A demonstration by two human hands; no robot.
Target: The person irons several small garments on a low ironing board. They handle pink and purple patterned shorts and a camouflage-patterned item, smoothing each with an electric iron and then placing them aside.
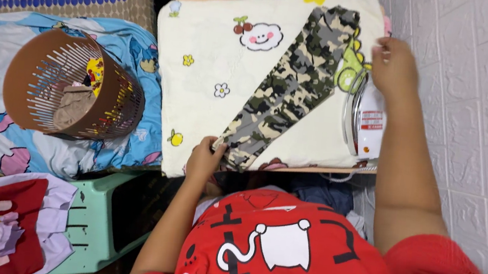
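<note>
Padded board [206, 35], folded camouflage cloth [289, 87]

The camouflage garment [289, 87] is a long, narrow folded strip in grey, green and black. It lies flat and diagonal on the cream printed cloth [217, 48], lower end near the front edge, upper end toward the far right corner.

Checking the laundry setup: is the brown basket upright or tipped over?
Tipped. The brown basket lies on its side on the blue bedsheet, its open mouth facing the camera, clothes visible inside.
</note>
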